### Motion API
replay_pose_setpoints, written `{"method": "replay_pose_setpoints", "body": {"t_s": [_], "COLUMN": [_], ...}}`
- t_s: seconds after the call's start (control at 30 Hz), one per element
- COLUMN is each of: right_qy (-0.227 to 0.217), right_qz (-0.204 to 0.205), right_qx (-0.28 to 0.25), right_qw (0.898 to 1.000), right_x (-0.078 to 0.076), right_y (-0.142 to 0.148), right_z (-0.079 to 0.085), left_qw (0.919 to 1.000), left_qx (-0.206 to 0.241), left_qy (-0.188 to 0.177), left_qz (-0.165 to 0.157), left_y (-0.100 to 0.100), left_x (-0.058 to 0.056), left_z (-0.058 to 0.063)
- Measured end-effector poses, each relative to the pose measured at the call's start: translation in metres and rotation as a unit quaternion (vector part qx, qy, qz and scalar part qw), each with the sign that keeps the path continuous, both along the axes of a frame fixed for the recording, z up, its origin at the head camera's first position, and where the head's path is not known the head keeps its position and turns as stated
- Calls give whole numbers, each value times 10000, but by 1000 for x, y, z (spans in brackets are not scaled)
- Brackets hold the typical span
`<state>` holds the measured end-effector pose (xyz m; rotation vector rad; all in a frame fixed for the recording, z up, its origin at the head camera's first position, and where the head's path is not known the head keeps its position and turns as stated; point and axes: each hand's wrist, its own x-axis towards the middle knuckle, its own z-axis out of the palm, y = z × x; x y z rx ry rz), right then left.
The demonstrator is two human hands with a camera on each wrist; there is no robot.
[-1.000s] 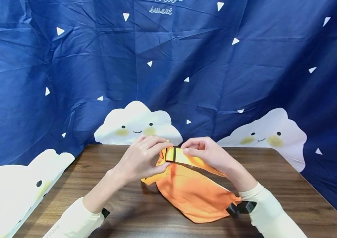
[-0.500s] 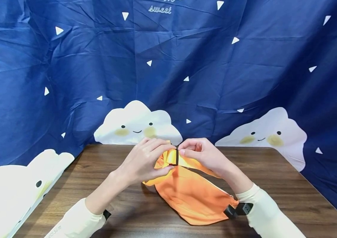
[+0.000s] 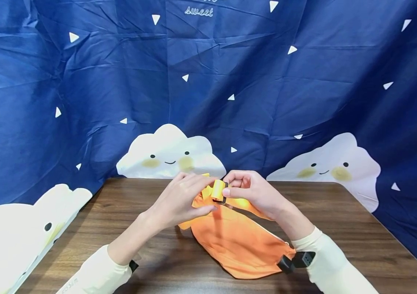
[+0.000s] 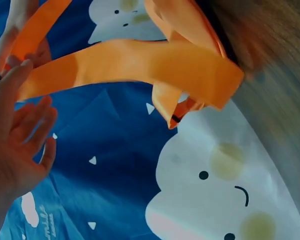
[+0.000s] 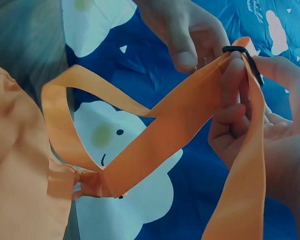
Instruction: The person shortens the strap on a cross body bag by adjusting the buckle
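An orange waist bag [image 3: 239, 241] lies on the table below both hands, its zip edge along the top. Its strap [image 5: 160, 135] rises to a black slide buckle [image 5: 250, 57], where a short loop of webbing [image 3: 217, 190] bulges out. My right hand [image 3: 256, 194] pinches the buckle between thumb and fingers, as the right wrist view shows too. On the other side, my left hand [image 3: 182, 198] has its thumb and fingers extended and parted, fingertips right by the strap loop. In the left wrist view, the strap [image 4: 115, 62] stretches from the left hand [image 4: 20, 125] toward the bag.
The brown wooden table [image 3: 340, 228] extends under the bag. A blue curtain [image 3: 248, 114] printed with white clouds and triangles hangs behind and along the left. Dark wrist devices [image 3: 296, 261] sit at the sleeves, the right one overlapping the bag's corner in the head view.
The buckle has shifted slightly right, into the right hand's pinch. The left thumb and fingers have come off the buckle, and the webbing loop bulges more.
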<state>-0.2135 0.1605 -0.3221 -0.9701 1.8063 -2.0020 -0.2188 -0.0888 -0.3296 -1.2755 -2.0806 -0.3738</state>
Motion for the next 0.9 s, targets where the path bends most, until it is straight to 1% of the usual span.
{"method": "replay_pose_setpoints", "body": {"t_s": [0.03, 0.13, 0.27, 0.5, 0.57, 0.7, 0.8, 0.9], "right_qy": [-32, 58, 213, 152, 210, 376, 418, 400], "right_qz": [55, 139, 217, 483, 509, 471, 459, 441], "right_qx": [-31, -27, -41, -198, -170, -79, -9, 83], "right_qw": [10000, 9999, 9995, 9985, 9983, 9982, 9981, 9982], "right_x": [1, 2, 2, 4, 5, 7, 9, 9], "right_y": [0, 1, 2, 4, 4, 4, 4, 4], "right_z": [1, 2, 3, 3, 5, 7, 8, 9], "left_qw": [10000, 9996, 9993, 9984, 9982, 9982, 9983, 9983], "left_qx": [-15, 16, 80, 176, 195, 179, 103, -8], "left_qy": [69, 247, 265, 329, 355, 275, 262, 326], "left_qz": [-28, -146, -241, -416, -449, -511, -518, -477], "left_y": [0, 1, 2, 2, 2, 2, 1, 1], "left_x": [0, 0, 0, 2, 2, 3, 3, 2], "left_z": [0, -1, 0, 1, 1, 1, 1, 1]}}
